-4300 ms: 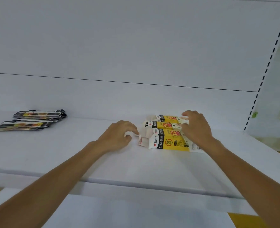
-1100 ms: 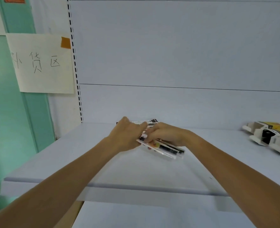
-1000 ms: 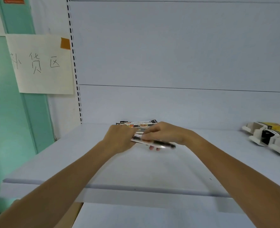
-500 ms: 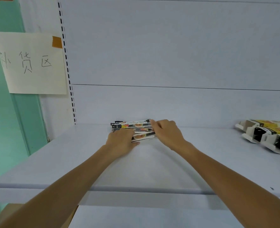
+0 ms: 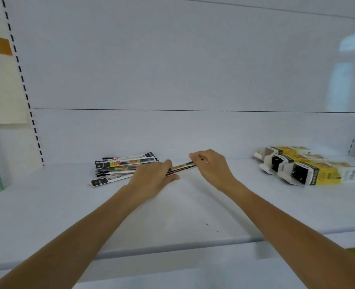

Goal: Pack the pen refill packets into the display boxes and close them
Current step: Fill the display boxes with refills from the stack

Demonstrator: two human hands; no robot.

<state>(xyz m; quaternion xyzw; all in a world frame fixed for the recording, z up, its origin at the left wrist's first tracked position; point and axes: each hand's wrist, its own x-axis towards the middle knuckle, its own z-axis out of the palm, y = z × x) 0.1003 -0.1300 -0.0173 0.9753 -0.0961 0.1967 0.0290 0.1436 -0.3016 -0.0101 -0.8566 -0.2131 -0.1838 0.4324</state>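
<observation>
The left hand (image 5: 153,177) and right hand (image 5: 212,167) each pinch an end of some packets (image 5: 182,167). A pile (image 5: 120,167) lies left of the left hand, boxes (image 5: 301,170) well right of the right hand.

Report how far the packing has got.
Done: nothing finished that shows; the display boxes lie with end flaps open, contents unclear. In hand: the left hand and right hand hold a small bundle of packets between them. Left: boxing that bundle and the pile of packets on the shelf, then closing flaps.
</observation>
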